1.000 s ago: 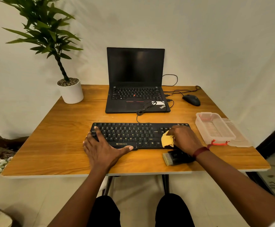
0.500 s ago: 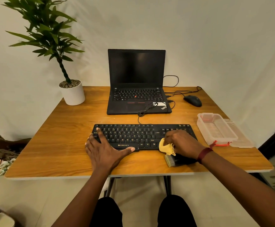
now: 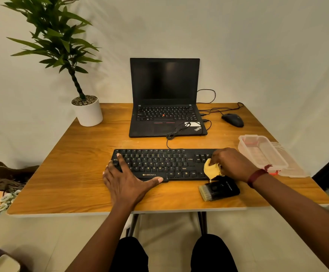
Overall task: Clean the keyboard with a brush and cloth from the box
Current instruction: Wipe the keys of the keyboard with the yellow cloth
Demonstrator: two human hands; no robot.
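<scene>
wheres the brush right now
Head view: the brush lies on the table, right of centre, between the keyboard and the near edge, by the right hand.

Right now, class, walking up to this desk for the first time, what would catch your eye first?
The right hand pinches a yellow cloth on the right end of the black keyboard; the left hand rests on its left end. A black brush lies on the table beside that cloth, and a clear box stands further right.
</scene>
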